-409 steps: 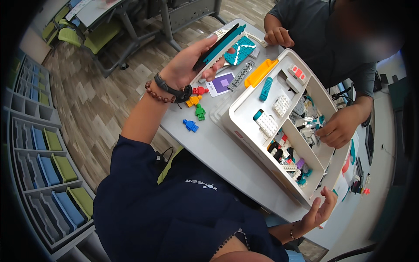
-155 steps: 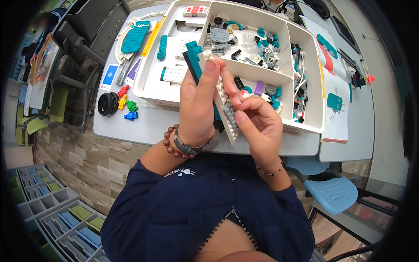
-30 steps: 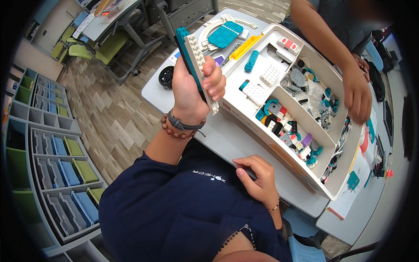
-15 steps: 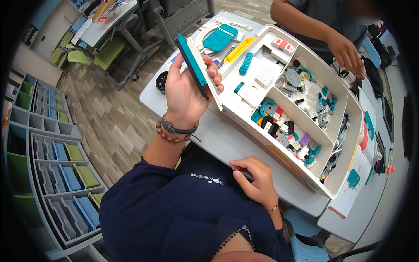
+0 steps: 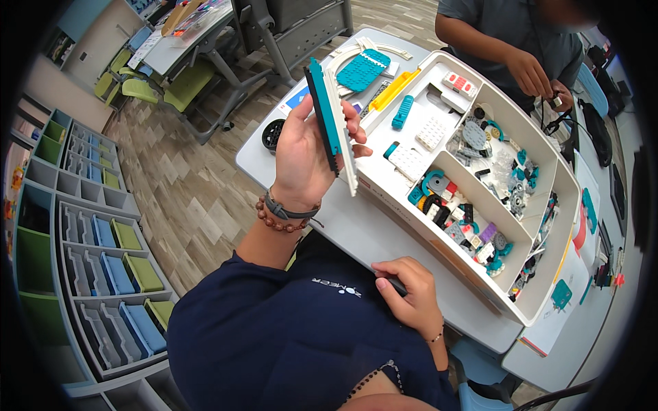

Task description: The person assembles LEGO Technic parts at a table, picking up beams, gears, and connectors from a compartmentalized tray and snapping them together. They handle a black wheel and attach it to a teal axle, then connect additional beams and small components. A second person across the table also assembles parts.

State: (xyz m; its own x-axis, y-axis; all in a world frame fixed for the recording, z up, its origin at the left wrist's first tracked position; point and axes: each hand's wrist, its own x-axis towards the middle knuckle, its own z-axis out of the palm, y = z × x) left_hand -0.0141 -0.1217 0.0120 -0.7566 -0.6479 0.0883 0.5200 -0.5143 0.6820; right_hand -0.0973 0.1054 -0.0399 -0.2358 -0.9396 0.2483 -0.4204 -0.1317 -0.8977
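My left hand (image 5: 301,151) is raised over the near left part of the table, fingers curled round a bundle of long building bricks. In the bundle a teal piece (image 5: 323,109) lies between a black piece (image 5: 317,103) and a white toothed strip (image 5: 347,151). My right hand (image 5: 410,294) rests low in front of my body, closed on a small dark object (image 5: 396,286) whose kind I cannot make out. Right of the left hand stands a white sorting tray (image 5: 411,198). It holds a teal piece (image 5: 403,111), white plates (image 5: 432,132) and mixed small bricks (image 5: 466,222).
Behind the tray's left end lie a teal plate (image 5: 363,70), curved white track pieces (image 5: 401,49) and a yellow piece (image 5: 393,90). A black wheel (image 5: 273,134) sits near the table's left edge. Across the table a person's hands (image 5: 531,75) hold a small part. An instruction booklet (image 5: 558,301) lies right.
My view has shifted a little, so the table and tray sit further right and lower. The other person's hands have come together round a small part. Both my hands keep their hold.
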